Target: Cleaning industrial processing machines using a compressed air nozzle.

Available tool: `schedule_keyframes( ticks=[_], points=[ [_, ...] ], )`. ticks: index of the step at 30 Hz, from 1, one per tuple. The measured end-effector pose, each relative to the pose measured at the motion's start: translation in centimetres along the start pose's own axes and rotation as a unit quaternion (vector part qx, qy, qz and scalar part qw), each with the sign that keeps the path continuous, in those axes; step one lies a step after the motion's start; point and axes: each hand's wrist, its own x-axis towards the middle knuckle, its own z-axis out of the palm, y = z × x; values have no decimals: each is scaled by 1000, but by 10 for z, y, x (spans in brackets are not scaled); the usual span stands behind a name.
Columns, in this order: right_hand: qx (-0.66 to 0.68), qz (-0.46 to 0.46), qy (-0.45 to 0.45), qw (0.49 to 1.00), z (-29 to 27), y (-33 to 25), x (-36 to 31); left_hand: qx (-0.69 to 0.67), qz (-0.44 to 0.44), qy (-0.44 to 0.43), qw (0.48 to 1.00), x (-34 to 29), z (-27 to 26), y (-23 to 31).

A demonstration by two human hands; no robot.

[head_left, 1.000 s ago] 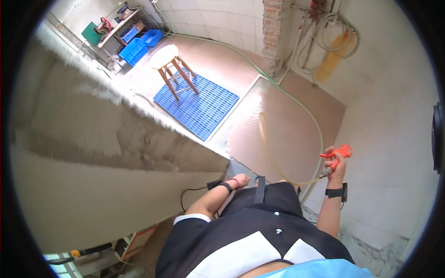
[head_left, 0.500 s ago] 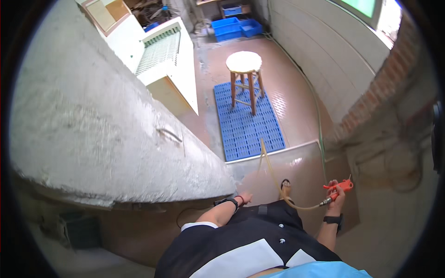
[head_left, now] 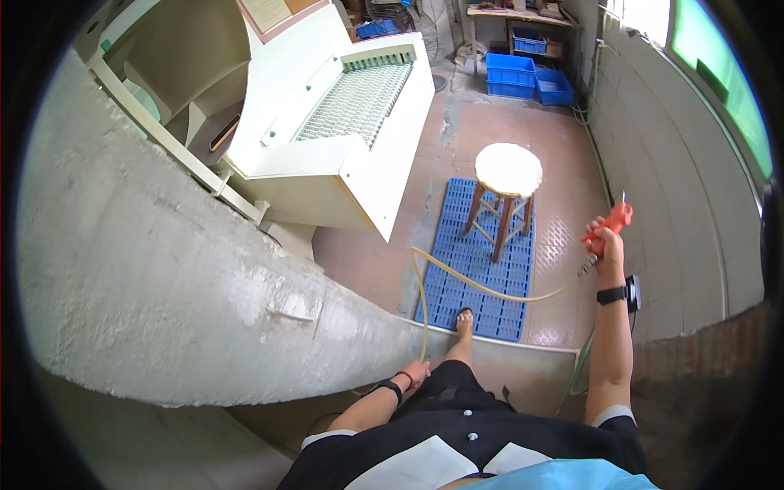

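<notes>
Head view: right hand (head_left: 611,255) grips orange pistol-shaped blowgun (head_left: 619,218); left hand (head_left: 418,373) holds thin yellow hose (head_left: 523,300), better with slack between.

- Lettering, numbers and signs: none legible.
- Cream rectangular sheet (head_left: 268,11), brownish-pink border, at the upper edge of the white box-shaped machine (head_left: 306,159): any print too small to read.
- Red-orange pistol-shaped air gun (head_left: 621,217): any marking too small to read.
- Blue rectangular plastic crates (head_left: 510,72), near the front edge of the wooden workbench (head_left: 523,14): no label readable.
- Black-strapped wrist device (head_left: 634,294): face turned aside, unreadable.
</notes>
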Motion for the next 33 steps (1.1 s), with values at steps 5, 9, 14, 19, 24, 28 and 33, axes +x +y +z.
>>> schedule_keyframes(
  ticks=[5,9,14,19,24,28,33],
  points=[
    [-100,-31,-106,989,164,-27,131,43,-10,40,998,94,-30,52],
    [-190,-50,-109,974,248,-28,246,238,114,56,963,140,-48,146],
    [-226,-84,-183,953,415,-9,349,234,132,40,962,172,-105,151],
    [-275,-107,-203,934,553,22,440,184,85,73,976,164,-123,177],
    [-371,-169,-264,874,708,78,514,112,42,108,987,166,-128,187],
    [-467,-161,-320,808,834,133,529,50,-6,154,987,166,-135,211],
    [-581,-176,-334,721,930,211,593,7,-70,205,976,178,-184,272]
  ],
)
